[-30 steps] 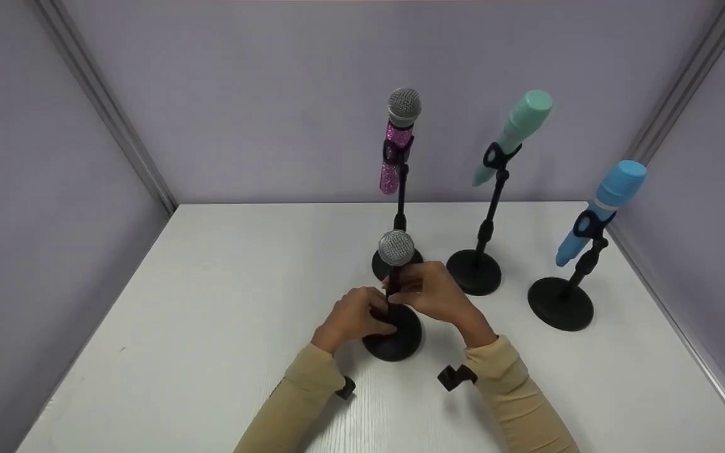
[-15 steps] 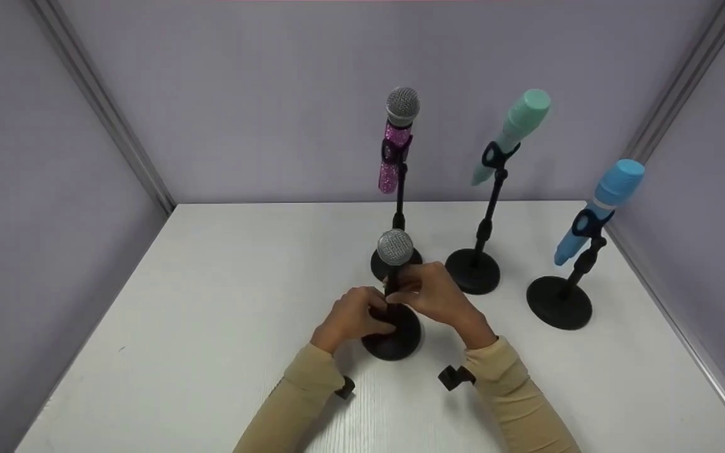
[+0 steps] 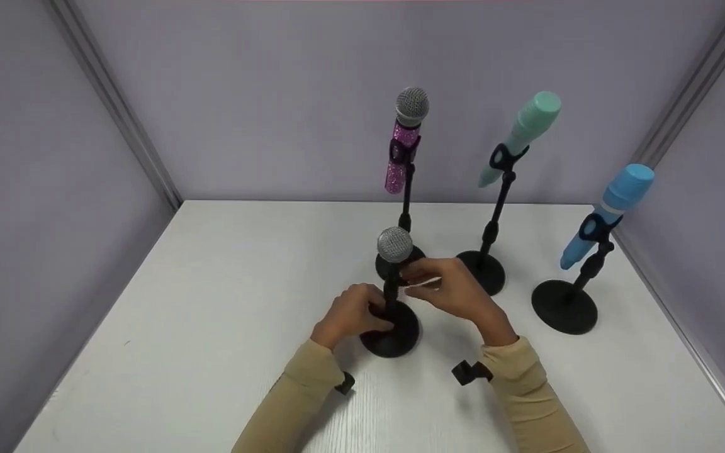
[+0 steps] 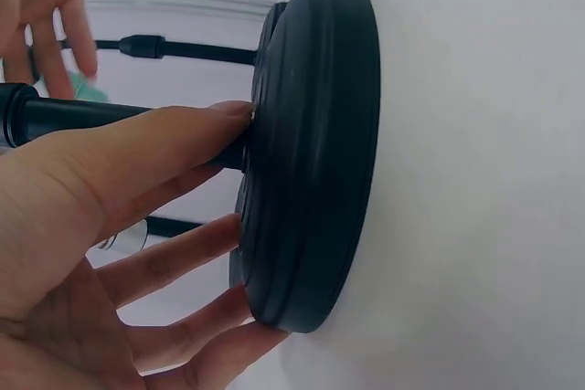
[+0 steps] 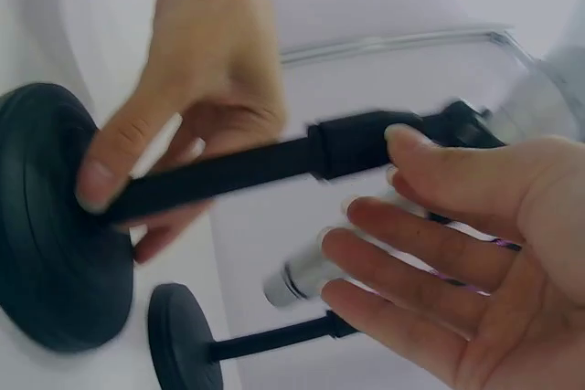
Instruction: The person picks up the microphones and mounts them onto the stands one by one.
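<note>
A black desktop microphone stand (image 3: 394,341) with a round base stands upright near the table's middle. It bears a microphone with a silver mesh head (image 3: 394,244); the handle's pale lower end (image 5: 297,276) shows in the right wrist view. My left hand (image 3: 351,313) holds the pole just above the base, thumb on one side and fingers behind, some fingertips at the base's edge. Beside the pole's upper part is my right hand (image 3: 447,290), its fingers loosely spread with nothing between them. In the right wrist view its thumb overlaps the stand's collar (image 5: 352,145).
Behind stands a glittery pink microphone (image 3: 403,137) on its own stand. A mint green microphone (image 3: 529,126) and a blue microphone (image 3: 620,198) are on stands to the right. The white table (image 3: 211,302) stretches left; grey walls (image 3: 287,100) enclose it.
My right hand has let go of the stand's upper pole and drawn back slightly to the right. The left hand keeps its hold at the base. The head view has shifted slightly.
</note>
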The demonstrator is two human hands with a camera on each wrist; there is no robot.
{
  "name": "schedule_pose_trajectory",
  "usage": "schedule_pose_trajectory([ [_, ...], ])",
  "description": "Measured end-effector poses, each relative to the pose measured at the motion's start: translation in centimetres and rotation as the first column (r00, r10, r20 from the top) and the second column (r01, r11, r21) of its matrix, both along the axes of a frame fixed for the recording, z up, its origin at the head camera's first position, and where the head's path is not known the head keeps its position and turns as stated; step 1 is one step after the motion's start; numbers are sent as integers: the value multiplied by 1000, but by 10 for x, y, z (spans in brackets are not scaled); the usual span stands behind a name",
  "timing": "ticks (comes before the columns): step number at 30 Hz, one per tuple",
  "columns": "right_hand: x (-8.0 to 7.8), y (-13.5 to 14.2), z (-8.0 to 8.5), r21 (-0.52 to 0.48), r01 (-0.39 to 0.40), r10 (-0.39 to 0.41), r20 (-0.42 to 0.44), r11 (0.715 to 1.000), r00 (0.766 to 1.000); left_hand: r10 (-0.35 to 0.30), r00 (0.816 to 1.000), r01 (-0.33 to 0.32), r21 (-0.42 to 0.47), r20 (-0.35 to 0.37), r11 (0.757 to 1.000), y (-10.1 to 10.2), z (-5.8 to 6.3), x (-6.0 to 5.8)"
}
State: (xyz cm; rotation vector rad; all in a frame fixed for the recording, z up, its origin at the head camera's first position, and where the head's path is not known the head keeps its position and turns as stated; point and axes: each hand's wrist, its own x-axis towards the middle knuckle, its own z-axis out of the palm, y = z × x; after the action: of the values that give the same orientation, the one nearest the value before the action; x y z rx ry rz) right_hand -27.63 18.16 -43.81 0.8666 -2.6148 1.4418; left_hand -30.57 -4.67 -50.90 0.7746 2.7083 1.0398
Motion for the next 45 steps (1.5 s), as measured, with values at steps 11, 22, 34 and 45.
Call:
schedule_pose_trajectory([
  [11, 0, 14, 5, 31, 48, -48, -4, 998, 999, 132, 990, -134, 32, 47, 990, -30, -1, -15],
  [22, 0, 22, 5, 48, 63, -62, -19, 997, 998, 245, 969, -246, 12, 29, 969, -59, 1, -38],
  [34, -5, 34, -2, 89, 86, -82, -49, 992, 995, 368, 929, -368, -7, 19, 930, -84, -1, -62],
  [45, -4, 39, -3, 102, 84, -80, -41, 991, 996, 434, 901, -434, 17, -3, 901, -99, -3, -82],
])
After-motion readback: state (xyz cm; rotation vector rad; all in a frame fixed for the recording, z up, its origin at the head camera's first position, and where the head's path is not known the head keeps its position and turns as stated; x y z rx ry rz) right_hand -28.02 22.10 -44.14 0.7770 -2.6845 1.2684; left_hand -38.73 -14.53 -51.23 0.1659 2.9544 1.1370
